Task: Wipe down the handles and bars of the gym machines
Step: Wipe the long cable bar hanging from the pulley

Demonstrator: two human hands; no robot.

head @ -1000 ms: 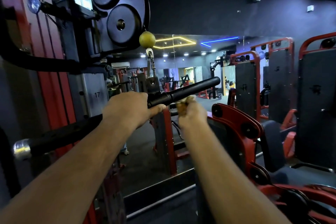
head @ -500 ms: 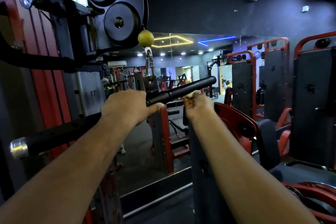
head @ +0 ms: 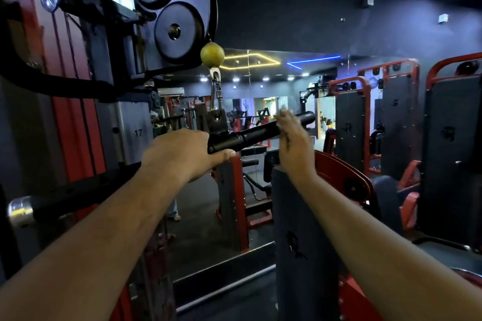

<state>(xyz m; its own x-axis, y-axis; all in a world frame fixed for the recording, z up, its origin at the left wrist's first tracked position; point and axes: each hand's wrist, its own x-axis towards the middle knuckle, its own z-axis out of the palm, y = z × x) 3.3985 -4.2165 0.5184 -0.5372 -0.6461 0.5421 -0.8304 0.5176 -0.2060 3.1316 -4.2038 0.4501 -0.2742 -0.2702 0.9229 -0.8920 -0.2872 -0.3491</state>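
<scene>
Right hand (head: 293,143) has slid outward along the bar (head: 257,133) since the earlier frame: it was near the middle of the right grip section and now sits close to the far tip, blurred with motion. Left hand (head: 182,155) hasn't shifted; it's wrapped around the bar just left of the hanger bracket (head: 216,122), fingers closed on it, thumb underneath, steadying. Bar hangs from a carabiner (head: 216,91) under the yellow ball stop (head: 212,54) of the cable machine, weight plates (head: 172,8) stored above left. Its long axis runs from the chrome end cap (head: 19,212) at lower left, up and right, to the black tip (head: 309,117) just beyond the right fingers. Right fingers curl around the grip from below and in front, partly closed; a cloth was visible in that hand earlier, but blur hides it now, so whether it's still pinched there can't be told. Key relation: only a short stretch of grip remains beyond the right hand, so the outward stroke is probably nearly done; the whole left half of the bar, from the left hand down to the cap, looks not yet wiped and lies nearer the left arm. Likely next: pull back inward or swap hands. No containers in view.
</scene>
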